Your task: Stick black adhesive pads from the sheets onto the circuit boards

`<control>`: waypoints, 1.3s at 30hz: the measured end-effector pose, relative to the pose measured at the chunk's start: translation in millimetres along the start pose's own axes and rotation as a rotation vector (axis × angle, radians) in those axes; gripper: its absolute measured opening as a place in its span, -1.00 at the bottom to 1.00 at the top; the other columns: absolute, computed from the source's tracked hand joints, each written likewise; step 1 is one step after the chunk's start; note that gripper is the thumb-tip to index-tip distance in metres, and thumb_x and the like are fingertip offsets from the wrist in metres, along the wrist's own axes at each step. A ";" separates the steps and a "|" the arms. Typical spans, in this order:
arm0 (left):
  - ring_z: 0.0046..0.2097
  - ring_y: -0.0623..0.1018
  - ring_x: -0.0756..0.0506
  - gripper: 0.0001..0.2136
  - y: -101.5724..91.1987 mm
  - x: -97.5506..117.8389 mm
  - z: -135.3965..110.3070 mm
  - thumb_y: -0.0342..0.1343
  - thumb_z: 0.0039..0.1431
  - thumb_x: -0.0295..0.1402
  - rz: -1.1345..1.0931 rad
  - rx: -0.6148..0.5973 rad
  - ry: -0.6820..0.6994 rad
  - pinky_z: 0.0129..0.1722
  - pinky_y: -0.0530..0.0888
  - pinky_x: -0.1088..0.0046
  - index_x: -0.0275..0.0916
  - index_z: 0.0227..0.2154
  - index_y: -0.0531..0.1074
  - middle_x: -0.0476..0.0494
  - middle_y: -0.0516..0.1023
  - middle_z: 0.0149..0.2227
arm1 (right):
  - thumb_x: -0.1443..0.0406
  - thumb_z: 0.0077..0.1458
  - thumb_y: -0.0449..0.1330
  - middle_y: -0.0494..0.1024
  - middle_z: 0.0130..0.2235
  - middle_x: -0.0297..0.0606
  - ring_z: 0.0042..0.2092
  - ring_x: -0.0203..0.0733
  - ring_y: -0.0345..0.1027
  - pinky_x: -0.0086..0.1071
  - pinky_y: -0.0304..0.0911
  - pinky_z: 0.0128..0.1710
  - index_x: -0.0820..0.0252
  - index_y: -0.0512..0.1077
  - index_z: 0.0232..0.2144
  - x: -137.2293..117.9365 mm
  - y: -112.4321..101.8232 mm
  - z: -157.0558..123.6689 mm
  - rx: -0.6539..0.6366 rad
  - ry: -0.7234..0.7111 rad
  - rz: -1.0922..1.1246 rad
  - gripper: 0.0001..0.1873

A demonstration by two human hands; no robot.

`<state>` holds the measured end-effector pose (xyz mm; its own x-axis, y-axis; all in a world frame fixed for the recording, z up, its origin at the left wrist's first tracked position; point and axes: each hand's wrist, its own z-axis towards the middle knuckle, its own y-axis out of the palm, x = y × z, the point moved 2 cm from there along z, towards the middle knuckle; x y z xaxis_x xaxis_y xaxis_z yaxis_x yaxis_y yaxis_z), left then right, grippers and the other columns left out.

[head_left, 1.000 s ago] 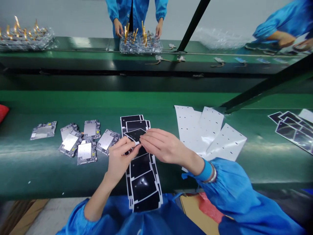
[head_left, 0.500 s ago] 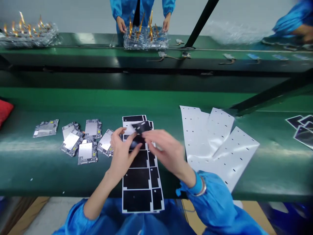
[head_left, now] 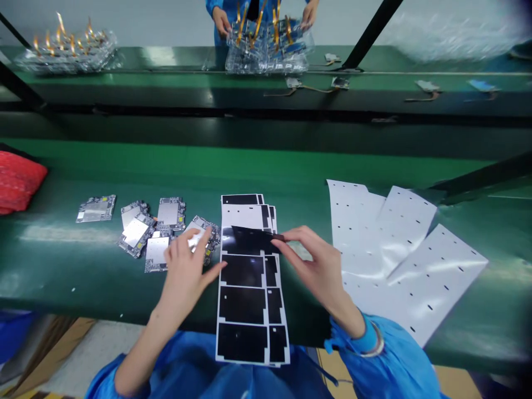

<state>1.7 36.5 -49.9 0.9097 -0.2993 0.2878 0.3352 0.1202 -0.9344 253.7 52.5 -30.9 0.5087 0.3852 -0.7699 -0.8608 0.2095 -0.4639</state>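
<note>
A stack of white backing sheets with black rectangular stickers [head_left: 241, 306] lies in front of me, reaching over the table's near edge. Between the thumb and fingers of my right hand [head_left: 318, 265] is the right end of a black sticker [head_left: 248, 240]. This sticker stretches left above the sheet, and I cannot tell whether its left end still touches the backing. My left hand [head_left: 185, 265] is open, thumb and fingers apart, left of the stack. It partly covers a circuit board [head_left: 211, 235] with a silver shield. More such circuit boards [head_left: 168, 213] lie farther left.
White sheets with small dark slots [head_left: 369, 244] spread over the green table [head_left: 291, 172] at right. A red bundle [head_left: 19, 183] is at far left. Across the raised back shelf, a co-worker's hands [head_left: 222, 22] hold bagged boards with orange ribbon cables [head_left: 268, 47].
My left hand has let go of the black sticker and moved left, opening. My right hand has drawn the sticker out flatter and moved slightly right. The whole view has shifted.
</note>
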 end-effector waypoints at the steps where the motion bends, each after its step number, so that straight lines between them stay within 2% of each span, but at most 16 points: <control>1: 0.06 0.45 -0.43 -0.51 -0.1 -10.1 -1.9 0.17 0.25 -0.13 0.092 0.014 -0.034 -0.03 0.45 -0.10 -0.27 0.15 0.36 -0.48 0.40 0.07 | 0.34 0.17 0.29 0.57 -0.39 -0.35 -0.36 -0.25 0.47 -0.38 0.41 -0.35 0.09 0.47 -0.37 -2.0 -4.2 -0.3 0.029 -0.056 -0.070 -0.93; 4: 0.04 0.49 -0.37 -0.59 -0.6 -32.8 -9.1 0.10 0.30 -0.11 0.130 -0.002 -0.012 -0.03 0.46 0.04 -0.29 0.06 0.36 -0.42 0.49 0.05 | 0.36 0.18 0.28 0.57 -0.35 -0.33 -0.34 -0.25 0.47 -0.38 0.42 -0.35 0.09 0.46 -0.29 -2.3 -14.2 -1.6 0.063 -0.114 -0.167 -0.93; 8: -0.05 0.57 -0.27 -0.69 -6.9 -46.1 -9.6 -0.02 0.38 -0.17 0.046 -0.012 0.097 -0.06 0.49 0.19 -0.25 0.01 0.41 -0.31 0.59 -0.03 | 0.38 0.19 0.27 0.56 -0.34 -0.32 -0.31 -0.24 0.47 -0.37 0.41 -0.33 0.10 0.46 -0.27 0.6 -16.4 -3.9 0.079 -0.125 -0.172 -0.91; 11: -0.20 0.59 -0.23 -0.67 -12.7 -58.3 3.2 -0.13 0.42 -0.23 0.014 0.035 0.038 -0.15 0.50 0.24 -0.25 0.03 0.44 -0.26 0.62 -0.20 | 0.39 0.18 0.28 0.56 -0.34 -0.33 -0.32 -0.24 0.48 -0.35 0.42 -0.33 0.09 0.47 -0.27 -0.1 -14.5 -4.8 0.078 -0.123 -0.157 -0.91; 13: -0.11 0.56 -0.29 -0.61 -14.7 -67.7 12.3 -0.14 0.42 -0.19 0.067 0.119 -0.041 -0.10 0.49 0.16 -0.30 0.10 0.40 -0.37 0.56 -0.11 | 0.39 0.18 0.28 0.57 -0.34 -0.33 -0.33 -0.23 0.48 -0.34 0.42 -0.34 0.09 0.48 -0.27 -0.6 -14.9 -5.5 0.082 -0.121 -0.154 -0.91; 15: 0.05 0.48 -0.39 -0.49 -13.7 -74.8 16.8 -0.03 0.35 -0.07 0.136 0.173 -0.091 0.00 0.45 0.02 -0.35 0.18 0.32 -0.50 0.44 0.05 | 0.38 0.18 0.28 0.58 -0.34 -0.33 -0.32 -0.22 0.48 -0.33 0.42 -0.34 0.08 0.49 -0.28 0.6 -16.9 -6.7 0.095 -0.108 -0.156 -0.91; 17: 0.13 0.41 -0.45 -0.38 -9.9 -79.3 16.3 0.10 0.25 0.02 0.157 0.137 -0.113 0.05 0.41 -0.04 -0.33 0.22 0.28 -0.52 0.37 0.11 | 0.38 0.17 0.28 0.58 -0.33 -0.32 -0.32 -0.21 0.48 -0.31 0.41 -0.34 0.08 0.50 -0.28 3.6 -19.4 -8.2 0.100 -0.084 -0.149 -0.91; 20: 0.13 0.41 -0.42 -0.45 -6.1 -85.3 12.6 0.15 0.23 -0.02 0.087 0.067 -0.117 0.08 0.39 -0.04 -0.24 0.18 0.32 -0.43 0.40 0.11 | 0.36 0.18 0.29 0.59 -0.34 -0.30 -0.34 -0.21 0.47 -0.30 0.40 -0.35 0.09 0.51 -0.28 8.4 -22.0 -10.0 0.093 -0.040 -0.112 -0.94; 23: 0.11 0.42 -0.39 -0.52 -9.0 -94.8 13.9 0.23 0.17 -0.07 -0.011 0.055 -0.160 0.11 0.36 -0.06 -0.16 0.09 0.41 -0.32 0.45 0.05 | 0.35 0.17 0.29 0.60 -0.34 -0.31 -0.34 -0.23 0.47 -0.30 0.39 -0.35 0.08 0.53 -0.30 9.2 -23.0 -9.9 0.078 -0.007 -0.076 -0.95; 27: 0.06 0.44 -0.34 -0.35 -16.8 -101.2 19.5 0.37 -0.02 -0.07 -0.194 0.044 -0.240 0.10 0.42 -0.06 -0.11 0.14 0.36 -0.22 0.44 -0.04 | 0.28 0.11 0.35 0.61 -0.36 -0.33 -0.34 -0.23 0.49 -0.31 0.41 -0.33 0.07 0.55 -0.37 6.1 -25.1 -8.2 0.113 0.117 0.048 -0.96; 29: 0.06 0.46 -0.27 -0.32 -21.6 -92.5 20.0 0.36 0.01 -0.11 -0.319 0.094 -0.218 0.12 0.45 -0.01 -0.09 0.19 0.29 -0.20 0.38 0.00 | 0.24 0.05 0.39 0.60 -0.42 -0.35 -0.39 -0.24 0.48 -0.34 0.42 -0.39 0.08 0.52 -0.45 3.2 -26.0 -6.7 0.138 0.225 0.180 -0.88; 32: 0.14 0.45 -0.23 -0.38 -30.8 -60.3 18.6 0.33 0.08 -0.19 -0.518 0.137 -0.058 0.12 0.51 0.11 -0.04 0.20 0.26 -0.20 0.33 0.12 | 0.16 -0.01 0.43 0.63 -0.40 -0.34 -0.39 -0.23 0.51 -0.37 0.43 -0.45 0.09 0.49 -0.52 -8.1 -24.1 -1.2 0.094 0.326 0.402 -0.77; 34: 0.20 0.44 -0.23 -0.40 -39.5 -31.9 18.3 0.35 0.10 -0.23 -0.631 0.150 0.080 0.09 0.56 0.17 0.00 0.18 0.29 -0.20 0.34 0.16 | 0.14 0.02 0.42 0.69 -0.23 -0.28 -0.23 -0.12 0.60 -0.27 0.52 -0.31 0.08 0.49 -0.51 -21.7 -20.7 5.0 0.022 0.336 0.504 -0.76; 36: 0.20 0.46 -0.22 -0.36 -49.5 -5.6 19.9 0.40 0.05 -0.25 -0.723 0.169 0.191 0.06 0.60 0.22 0.03 0.20 0.30 -0.17 0.40 0.16 | 0.18 0.08 0.39 0.67 -0.05 -0.25 0.02 0.01 0.56 -0.08 0.53 -0.06 0.07 0.49 -0.49 -37.8 -16.6 11.8 -0.047 0.300 0.557 -0.80; 37: 0.20 0.47 -0.22 -0.31 -54.2 4.8 21.3 0.43 0.01 -0.25 -0.763 0.183 0.224 0.05 0.62 0.23 0.05 0.21 0.30 -0.15 0.43 0.15 | 0.22 0.10 0.38 0.65 0.00 -0.27 0.12 0.05 0.49 0.00 0.48 0.05 0.06 0.49 -0.48 -45.6 -14.7 14.9 -0.077 0.269 0.567 -0.83; 39: 0.19 0.50 -0.22 -0.23 -61.5 18.9 24.8 0.48 -0.07 -0.26 -0.834 0.193 0.243 0.04 0.64 0.24 0.07 0.22 0.30 -0.13 0.46 0.16 | 0.31 0.11 0.36 0.67 -0.06 -0.31 0.21 0.07 0.41 0.08 0.40 0.14 0.04 0.50 -0.46 -58.6 -12.7 19.4 -0.111 0.193 0.566 -0.86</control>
<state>4.4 47.0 18.3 0.2813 -0.5504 0.7861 0.9208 -0.0758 -0.3826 234.4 44.7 28.6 -0.0241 0.2374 -0.9711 -0.9968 -0.0795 0.0053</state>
